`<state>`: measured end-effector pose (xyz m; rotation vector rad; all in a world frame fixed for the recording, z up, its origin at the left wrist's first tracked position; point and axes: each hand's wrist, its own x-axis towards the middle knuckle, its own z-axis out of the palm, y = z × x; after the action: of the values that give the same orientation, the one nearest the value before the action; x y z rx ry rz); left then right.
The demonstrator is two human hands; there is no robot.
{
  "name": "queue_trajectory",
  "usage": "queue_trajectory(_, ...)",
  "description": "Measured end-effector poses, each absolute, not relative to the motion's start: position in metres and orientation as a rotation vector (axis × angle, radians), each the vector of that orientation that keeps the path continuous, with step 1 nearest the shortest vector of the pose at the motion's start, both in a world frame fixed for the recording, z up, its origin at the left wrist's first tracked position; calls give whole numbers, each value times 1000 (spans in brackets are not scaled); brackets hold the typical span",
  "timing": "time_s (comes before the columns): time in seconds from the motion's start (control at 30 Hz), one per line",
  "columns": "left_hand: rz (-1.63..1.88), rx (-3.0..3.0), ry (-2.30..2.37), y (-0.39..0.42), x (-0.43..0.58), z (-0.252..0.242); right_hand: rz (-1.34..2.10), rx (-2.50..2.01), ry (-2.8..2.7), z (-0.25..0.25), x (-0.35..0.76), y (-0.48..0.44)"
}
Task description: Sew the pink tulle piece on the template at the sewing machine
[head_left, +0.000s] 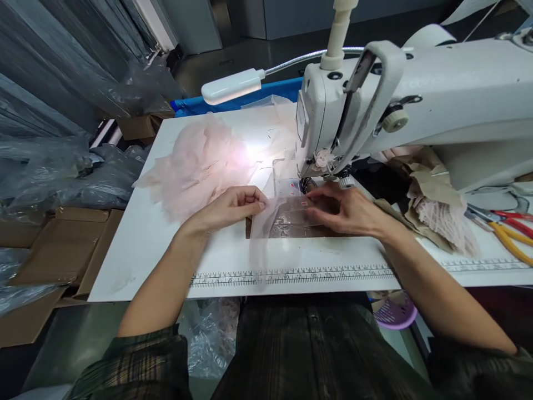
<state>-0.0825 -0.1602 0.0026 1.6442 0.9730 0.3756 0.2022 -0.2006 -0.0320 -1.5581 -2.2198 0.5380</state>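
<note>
A strip of sheer pale fabric (260,233) hangs from my left hand (233,208), whose thumb and fingers are pinched on its edge. The strip drapes down over the front of the white table. Just right of it, my right hand (345,210) lies at the sewing machine's needle area, thumb and forefinger a little apart. Its fingertips rest near the presser foot (307,186), and whether fabric lies between them I cannot make out. The sewing machine (328,111) stands over the clear plate (287,219) in the table. A gathered pile of pale pink sheer fabric (200,161) spreads to the left.
A lit lamp (231,86) on a bendy arm shines over the table (137,255). Scissors with yellow handles (510,239), red-handled tools and fabric scraps (441,216) lie at right. Cardboard boxes (54,250) and plastic wrap (108,172) stand left. A purple basket (397,311) sits below.
</note>
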Motion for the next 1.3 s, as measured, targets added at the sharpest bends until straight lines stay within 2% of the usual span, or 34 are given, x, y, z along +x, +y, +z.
queue_trajectory(0.2, 273, 1454, 712, -175, -73, 1, 803, -1033, -2203, -36, 184, -207)
queue_trajectory(0.37, 599, 1249, 760, -175, -71, 2, 1605, -925, -2040, -26, 188, -210)
queue_trajectory(0.43, 784, 1234, 874, -170, -70, -3, 1754, -998, -1874, -26, 192, -208)
queue_trajectory(0.5, 925, 1265, 1005, -166, -68, -10, 1673, -1128, -1724, -30, 194, -205)
queue_trajectory(0.57, 1045, 1395, 1145, -162, -67, -19, 1446, -1283, -1648, -37, 195, -200)
queue_trajectory(0.67, 1242, 1895, 1348, -156, -70, -30, 1142, -1462, -1641, -45, 194, -196)
queue_trajectory(0.73, 1279, 2331, 1307, -154, -72, -34, 1097, -1484, -1673, -47, 192, -196)
queue_trajectory(0.83, 1024, 2734, 816, -154, -71, -37, 1131, -1431, -1738, -47, 190, -198)
queue_trajectory(0.93, 638, 2773, 458, -165, -61, -40, 1182, -1370, -1775, -41, 190, -201)
queue_trajectory(1.07, 283, 2802, 787, -189, -38, -45, 1132, -1507, -1972, -23, 193, -202)
queue_trajectory(1.2, 298, 2713, 1203, -205, -20, -51, 990, -1659, -2202, -9, 197, -202)
queue_trajectory(1.3, 361, 2683, 1245, -201, -21, -48, 1004, -1673, -2133, -12, 199, -202)
